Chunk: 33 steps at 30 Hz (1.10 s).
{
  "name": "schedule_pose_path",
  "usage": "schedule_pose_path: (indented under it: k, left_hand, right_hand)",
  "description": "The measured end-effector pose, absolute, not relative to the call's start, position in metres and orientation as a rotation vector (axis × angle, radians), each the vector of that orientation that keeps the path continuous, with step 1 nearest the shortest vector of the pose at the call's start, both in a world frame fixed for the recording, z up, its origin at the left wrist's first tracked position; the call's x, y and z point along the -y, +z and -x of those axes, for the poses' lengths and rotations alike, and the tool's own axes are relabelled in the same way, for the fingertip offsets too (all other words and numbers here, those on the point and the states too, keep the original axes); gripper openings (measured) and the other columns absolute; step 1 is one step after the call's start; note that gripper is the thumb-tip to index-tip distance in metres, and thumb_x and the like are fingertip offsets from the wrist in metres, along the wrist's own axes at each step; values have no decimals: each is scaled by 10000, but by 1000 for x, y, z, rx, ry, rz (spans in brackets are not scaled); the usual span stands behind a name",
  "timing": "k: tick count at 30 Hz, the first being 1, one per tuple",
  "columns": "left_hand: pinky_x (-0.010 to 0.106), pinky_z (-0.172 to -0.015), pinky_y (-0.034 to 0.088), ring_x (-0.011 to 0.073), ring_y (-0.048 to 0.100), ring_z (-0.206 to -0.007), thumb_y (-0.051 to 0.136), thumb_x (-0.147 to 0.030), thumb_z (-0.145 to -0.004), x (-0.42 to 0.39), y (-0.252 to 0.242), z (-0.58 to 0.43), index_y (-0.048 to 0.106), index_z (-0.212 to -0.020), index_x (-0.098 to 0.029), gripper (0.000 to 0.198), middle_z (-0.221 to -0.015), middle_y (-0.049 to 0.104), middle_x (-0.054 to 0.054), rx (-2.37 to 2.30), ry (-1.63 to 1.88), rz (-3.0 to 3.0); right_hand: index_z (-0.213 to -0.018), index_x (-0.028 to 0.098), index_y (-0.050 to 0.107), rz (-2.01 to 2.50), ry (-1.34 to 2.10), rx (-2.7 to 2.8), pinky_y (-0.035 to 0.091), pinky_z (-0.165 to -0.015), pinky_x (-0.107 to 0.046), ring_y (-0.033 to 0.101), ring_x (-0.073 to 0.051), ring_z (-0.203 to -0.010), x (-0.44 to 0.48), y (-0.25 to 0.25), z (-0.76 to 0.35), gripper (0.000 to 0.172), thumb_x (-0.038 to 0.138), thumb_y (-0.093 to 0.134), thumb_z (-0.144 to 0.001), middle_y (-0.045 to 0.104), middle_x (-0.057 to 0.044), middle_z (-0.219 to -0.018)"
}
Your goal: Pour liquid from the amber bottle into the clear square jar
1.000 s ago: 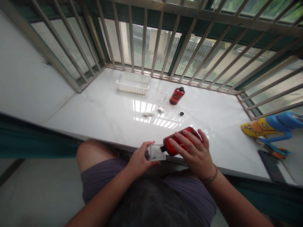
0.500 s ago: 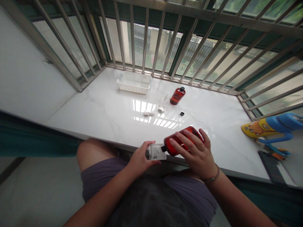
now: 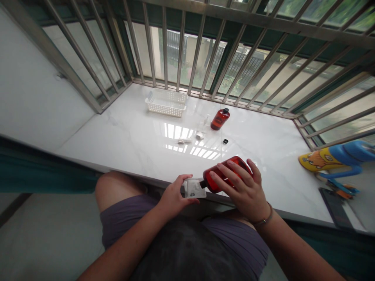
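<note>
My left hand (image 3: pixel 173 198) grips a small clear square container (image 3: pixel 193 189) at the table's front edge, thumb and fingers on its sides. From the right, my right hand (image 3: pixel 241 187) holds a red bottle (image 3: pixel 211 180), tilted so that its black neck points left at the container's opening. Whether liquid is flowing cannot be made out. A second red bottle (image 3: pixel 219 120) with a black top stands farther back. In front of it lies a small black cap (image 3: pixel 225 141). Small whitish pieces (image 3: pixel 184 141) and a white object (image 3: pixel 199 135) lie left of the cap.
At the back left of the white table (image 3: pixel 129 144) sits a white perforated basket (image 3: pixel 166 104). A yellow and blue bottle (image 3: pixel 325 156) lies at the right, near a dark phone-like object (image 3: pixel 335 207) and small coloured items (image 3: pixel 342 190). Metal window bars (image 3: pixel 216 58) line the back.
</note>
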<state>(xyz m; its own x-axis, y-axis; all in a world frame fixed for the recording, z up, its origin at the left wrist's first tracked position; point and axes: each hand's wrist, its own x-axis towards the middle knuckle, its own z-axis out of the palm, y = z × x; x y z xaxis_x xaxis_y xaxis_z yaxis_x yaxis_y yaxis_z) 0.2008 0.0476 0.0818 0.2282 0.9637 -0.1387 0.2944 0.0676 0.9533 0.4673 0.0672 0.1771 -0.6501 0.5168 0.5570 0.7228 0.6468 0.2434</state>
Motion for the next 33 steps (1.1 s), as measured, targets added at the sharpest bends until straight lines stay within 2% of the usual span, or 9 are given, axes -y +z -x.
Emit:
schedule_pose_path:
  k: [8,13,18,26,30,33]
  left_hand:
    - [450,-1143,515,332,681,-1303,1019,-419,-635,-48,79,-201,611,-1370,-311,847,-1419,710,73,-1265,803,-1459]
    - [449,-1138,516,327,682,-1298,1015,-418,-645,-48,78,-201,606,-1374,-307,843,-1418,709,74,-1261,800,-1464]
    - [448,-1140,515,327,683,-1297,1021,-402,-635,-48,79,-201,608,-1367,-303,846,-1412,713,74,-1265,803,-1460]
    - [444,-1142,517,318,682,-1299,1031,-371,-618,-48,81,-202,608,-1354,-298,852,-1409,714,68,-1262,812,-1447]
    - [450,-1162,509,315,679,-1310,1036,-360,-610,-47,82,-202,610,-1345,-307,851,-1424,710,61,-1264,816,-1454]
    - [467,-1182,497,321,666,-1335,1037,-362,-607,-47,82,-201,614,-1339,-311,847,-1435,704,65,-1267,822,-1454]
  right_hand:
    - [-1416,333,668,970,-676,2434,249,-1343,-597,606,-249,-1387,-67,178,-467,457,132,693,-1006,731,-10,-1420]
    - [-1453,361,641,979,-654,2441,243,-1345,-603,600,-252,-1401,-68,177,-468,519,123,699,-995,722,-5,-1434]
    - [-1468,317,640,993,-599,2427,229,-1344,-615,582,-273,-1422,-67,173,-468,517,108,686,-998,713,-35,-1449]
    - [-1522,316,592,1114,-417,2373,205,-1325,-672,569,-313,-1431,-61,151,-470,529,141,640,-1026,686,-68,-1482]
    - [-1553,316,550,1186,-303,2342,193,-1323,-673,566,-336,-1431,-56,139,-469,585,127,645,-1008,680,-76,-1482]
    - [-1579,331,502,1256,-210,2282,230,-1305,-679,554,-352,-1438,-54,129,-468,649,121,656,-985,663,-86,-1489]
